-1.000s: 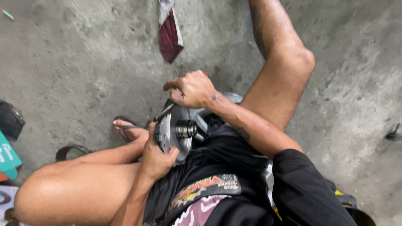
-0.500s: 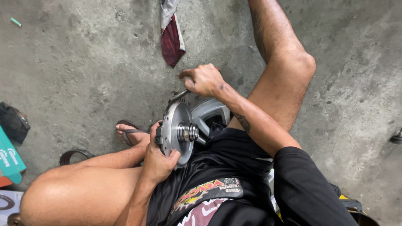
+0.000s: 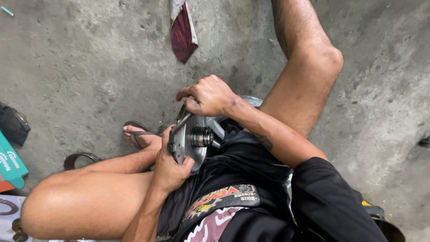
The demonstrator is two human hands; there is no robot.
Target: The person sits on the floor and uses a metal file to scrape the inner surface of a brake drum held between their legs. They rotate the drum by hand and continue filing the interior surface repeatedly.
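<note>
I sit on a concrete floor with a round grey metal disc assembly [image 3: 193, 148] in my lap; a short dark hub [image 3: 202, 136] sticks out of its centre. My left hand [image 3: 169, 166] grips the disc's lower left rim from below. My right hand [image 3: 207, 95] is closed over the disc's top edge, pressing on a slim dark metal tool [image 3: 178, 127] that runs down along the rim. A second silver round part [image 3: 228, 125] lies behind the disc, mostly hidden by my right wrist.
A dark red and white rag [image 3: 182, 29] lies on the floor ahead. My sandalled foot [image 3: 136, 133] rests left of the disc. A black rubber belt [image 3: 80, 159] lies at the left, with teal and orange packaging [image 3: 10, 163] and a black object [image 3: 13, 125] beyond.
My right hand has shifted back and forth over the disc's top edge with the tool. The left hand keeps its grip on the rim.
</note>
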